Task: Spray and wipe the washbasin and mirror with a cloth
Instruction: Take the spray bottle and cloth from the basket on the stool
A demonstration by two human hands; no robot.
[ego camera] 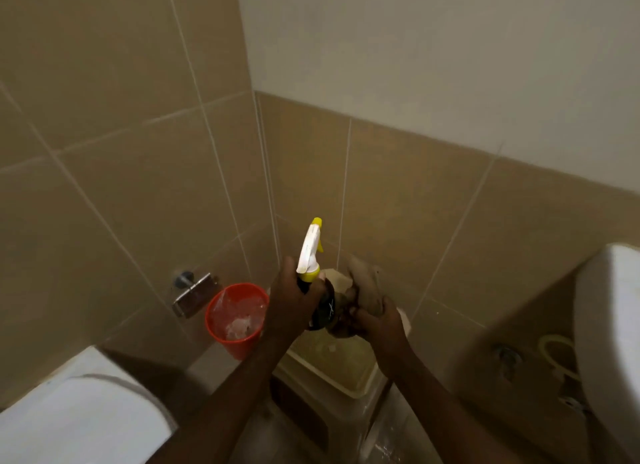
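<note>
Above a cream bin (pixel 360 384) in the tiled corner, you're gripping the spray bottle (pixel 313 273) w/ left hand (pixel 294 301), right hand (pixel 377 321) clutching the cloth (pixel 365 285). Washbasin (pixel 609 342) is sitting far right; a loosening grip could be dropping bottle into bin.

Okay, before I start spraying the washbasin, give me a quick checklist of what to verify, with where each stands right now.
1. Spray bottle in left hand: ok.
2. Cloth in right hand: ok.
3. Nozzle aimed at washbasin: not ok, it points at the tiled corner.
4. Washbasin in front of you: not ok, only its edge shows at right.
5. Mirror in view: not ok.
6. Liquid left in bottle: cannot tell.
</note>
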